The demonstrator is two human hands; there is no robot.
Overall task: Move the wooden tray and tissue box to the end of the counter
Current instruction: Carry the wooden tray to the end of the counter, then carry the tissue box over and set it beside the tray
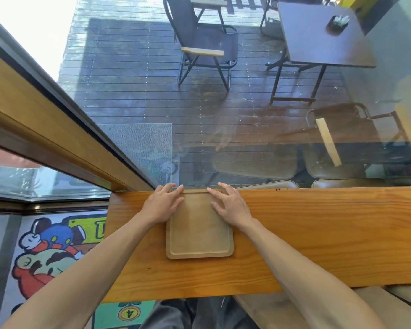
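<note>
A light wooden tray [198,236] with rounded corners lies flat on the orange-brown wooden counter [318,233], near the counter's left end and against the window. My left hand [163,204] rests on the tray's far left corner, fingers spread over the rim. My right hand [230,204] lies on the far right part of the tray, fingers apart and flat. Both hands touch the tray without closing around it. No tissue box is in view.
A glass window [223,115] runs along the counter's far edge; beyond it are a deck, folding chairs and a dark table. The counter's left end [109,233] drops to a colourful cartoon floor mat [50,245]. A padded stool seat [271,312] sits below right.
</note>
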